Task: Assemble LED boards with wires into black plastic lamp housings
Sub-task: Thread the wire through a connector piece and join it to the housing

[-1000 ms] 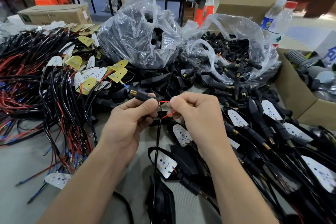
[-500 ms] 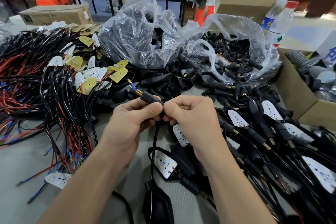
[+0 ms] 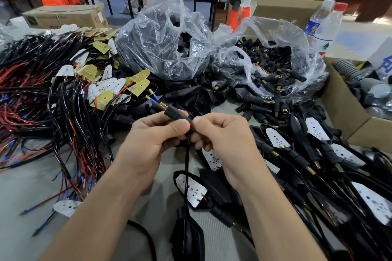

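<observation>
While curled (L+R), hands (image 3: 148, 144) (image 3: 224, 140) pinch stem (image 3: 176, 113).

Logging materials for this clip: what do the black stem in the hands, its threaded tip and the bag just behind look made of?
The black stem: matte black, probably moulded plastic or rubber; dull surface, no glint. The threaded tip: brass-coloured metal, judging by its yellow sheen and fine ridges. The bag: thin clear plastic film, crinkled and see-through, with glossy highlights.
</observation>
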The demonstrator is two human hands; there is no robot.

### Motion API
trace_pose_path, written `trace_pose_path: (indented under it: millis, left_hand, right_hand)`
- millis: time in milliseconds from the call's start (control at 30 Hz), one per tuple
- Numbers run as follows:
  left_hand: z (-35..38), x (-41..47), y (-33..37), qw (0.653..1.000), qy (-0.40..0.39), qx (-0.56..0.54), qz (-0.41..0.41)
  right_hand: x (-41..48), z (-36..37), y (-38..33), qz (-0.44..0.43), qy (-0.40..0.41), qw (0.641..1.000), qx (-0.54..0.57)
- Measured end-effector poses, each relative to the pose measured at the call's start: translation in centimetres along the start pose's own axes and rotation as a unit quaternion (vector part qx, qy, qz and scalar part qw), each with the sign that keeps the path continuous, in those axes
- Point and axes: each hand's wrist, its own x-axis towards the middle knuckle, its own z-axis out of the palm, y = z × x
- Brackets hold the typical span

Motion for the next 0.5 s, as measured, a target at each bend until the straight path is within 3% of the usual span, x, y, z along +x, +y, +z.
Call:
trace_pose_path:
  millis: [67,200,300,500]
  left_hand:
    - [0.1,0.0,0.0,0.999,-0.01,0.033,0.003]
    - [1.1,-0.6,-0.3,0.993,-0.045,0.111,0.02]
    - [1.8,-0.9,-0.8,0.977,-0.073,0.197,0.044]
    - [1.6,-0.9,-1.2,0.973,-0.092,0.212,-0.01]
  right_hand:
    - [0.1,0.0,-0.2,-0.005,0.02,1.0,0.023]
    - [0.1,0.6,-0.3,-0.083,0.061,0.991,-0.087]
    - [0.1,1.0,-0.1,-0.099,0.076,0.987,-0.105]
    - [0.6,-0.3,-0.6,-0.079,0.137,0.987,0.038]
